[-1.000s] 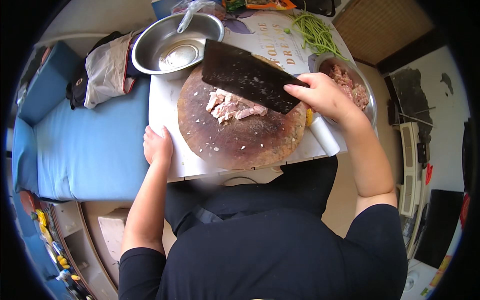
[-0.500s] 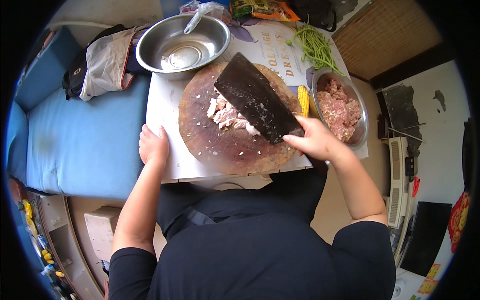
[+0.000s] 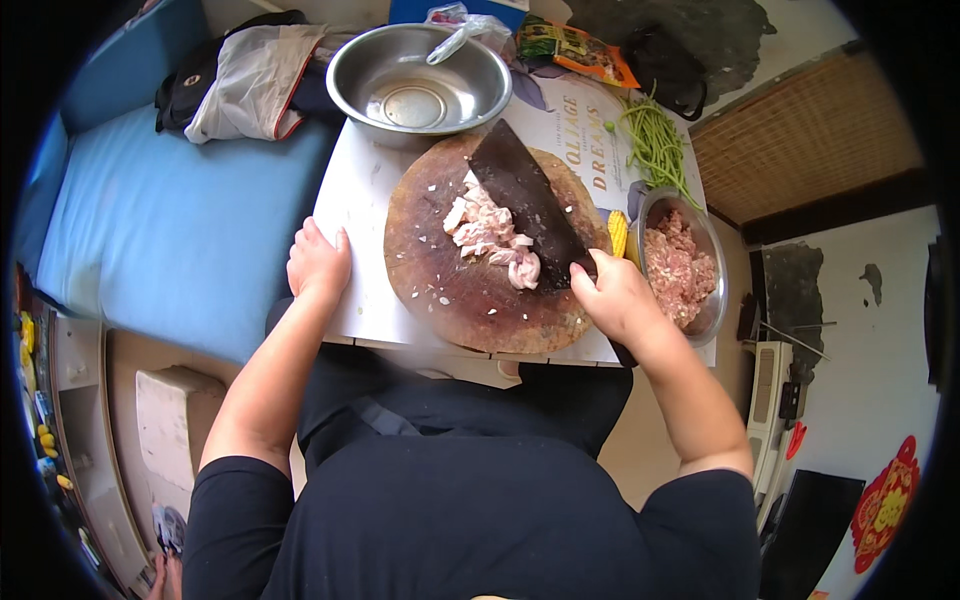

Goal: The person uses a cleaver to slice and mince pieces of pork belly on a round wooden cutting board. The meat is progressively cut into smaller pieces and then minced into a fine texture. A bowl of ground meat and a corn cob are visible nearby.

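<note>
My right hand [image 3: 616,298] grips the handle of a large dark cleaver [image 3: 530,205]. Its blade slants over the right half of a round wooden chopping block [image 3: 425,270], beside a heap of pale pink meat pieces [image 3: 487,228]. Small white scraps dot the block around the heap. My left hand [image 3: 320,262] rests on the white tabletop left of the block, fingers stretched out and holding nothing. Right of my right hand stands a metal bowl of minced meat [image 3: 682,265], with a corn cob [image 3: 618,233] between bowl and block.
Behind the block sits a wide steel basin [image 3: 345,85] with a clear plastic bag [image 3: 455,42] at its rim. Green beans [image 3: 655,145] lie at the far right of the table, near an orange-and-green packet [image 3: 580,50]. A blue sofa [image 3: 190,230] flanks the table's left side.
The cleaver has swung rightward off the meat, with its blade turned steeper, so more of the heap shows. The whole view has shifted and turned slightly. My left hand stays on the tabletop.
</note>
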### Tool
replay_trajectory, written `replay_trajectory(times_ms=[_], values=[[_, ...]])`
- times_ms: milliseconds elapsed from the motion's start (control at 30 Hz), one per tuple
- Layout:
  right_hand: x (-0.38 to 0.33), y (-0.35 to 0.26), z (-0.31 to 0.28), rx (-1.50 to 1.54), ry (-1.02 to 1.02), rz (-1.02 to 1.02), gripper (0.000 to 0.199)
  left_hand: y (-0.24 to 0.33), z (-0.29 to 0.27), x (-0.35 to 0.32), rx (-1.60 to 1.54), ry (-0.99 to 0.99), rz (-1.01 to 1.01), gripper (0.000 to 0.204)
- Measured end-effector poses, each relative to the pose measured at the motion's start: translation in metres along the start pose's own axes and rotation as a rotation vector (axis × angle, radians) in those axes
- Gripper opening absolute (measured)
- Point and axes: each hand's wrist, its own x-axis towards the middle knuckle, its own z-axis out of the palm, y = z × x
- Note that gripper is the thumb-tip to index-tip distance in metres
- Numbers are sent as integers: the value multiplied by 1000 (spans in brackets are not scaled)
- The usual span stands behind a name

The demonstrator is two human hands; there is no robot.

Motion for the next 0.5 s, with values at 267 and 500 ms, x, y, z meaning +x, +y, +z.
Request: replay_trajectory(times_ms=[267, 500], values=[[-10, -31, -53, 676, 144, -34, 27, -4, 0, -3, -8, 46, 14, 60], [22, -32, -38, 42, -175, 63, 32, -10, -4, -5, -14, 6, 12, 59]])
